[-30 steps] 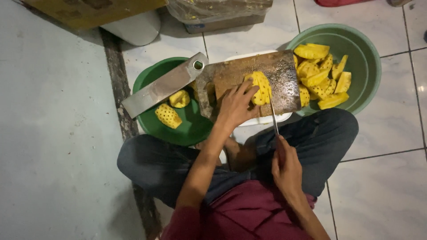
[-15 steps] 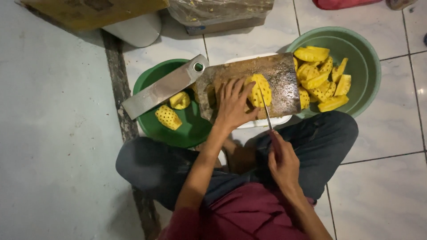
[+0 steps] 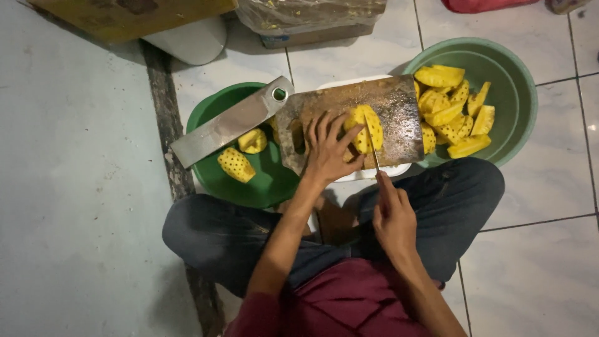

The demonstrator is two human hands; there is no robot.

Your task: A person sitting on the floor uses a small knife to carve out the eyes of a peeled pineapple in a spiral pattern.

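White tiled floor (image 3: 549,262), frame center: left hand (image 3: 327,148) spread flat, steadying peeled pineapple (image 3: 365,128) on wooden board (image 3: 399,115). Right hand (image 3: 393,215) fist-gripped on knife (image 3: 372,146) (blade in fruit). Cut wedges (image 3: 452,112) in pale green basin (image 3: 511,81), upper right.

A cutting board (image 3: 399,109) bridges two bowls: left bowl (image 3: 215,181) (cleaver (image 3: 231,123) across it), right bowl (image 3: 515,81) with pineapple wedges (image 3: 452,112).

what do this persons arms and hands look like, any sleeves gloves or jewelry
Both hands are bare: the left hand and right hand show no gloves, rings or watch. The forearms are uncovered too. A dark red sleeve begins only near the left elbow, matching the dark red shirt.
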